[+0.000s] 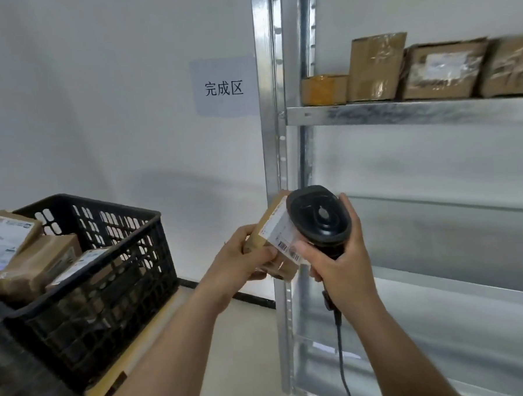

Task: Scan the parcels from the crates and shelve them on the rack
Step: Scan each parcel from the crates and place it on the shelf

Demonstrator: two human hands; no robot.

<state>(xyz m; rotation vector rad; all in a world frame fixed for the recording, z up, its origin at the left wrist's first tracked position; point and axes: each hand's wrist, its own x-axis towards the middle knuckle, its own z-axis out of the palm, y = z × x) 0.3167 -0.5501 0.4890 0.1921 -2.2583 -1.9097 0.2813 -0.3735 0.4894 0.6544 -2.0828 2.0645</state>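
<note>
**Parcel held to the scanner beside the rack**

Head view: a small brown parcel [272,227] is gripped in the left hand [242,256], the thumb lying across its lower edge just beside the printed barcode on the white label [281,233]. A black handheld scanner [318,216] is clasped in the right hand [342,254], its head set against the right edge of the parcel and its cable [342,354] hanging down. Both are held in front of the rack [401,111], at its left upright, well below the shelf on which four boxes [441,70] are already lined up. To the left, a black crate [85,267] is seen on a wooden surface [141,349], with several taped parcels still inside. A paper sign [224,87] is fixed to the wall.

The step in hand is judged to be scanning. It would be done well if the thumb were kept clear of the barcode, the label turned squarely toward the scanner's window, and a little gap allowed between them, since the head appears too close and angled past the code. The parcel should be held steady until a read is confirmed, and only then lifted to a free spot on the rack.
</note>
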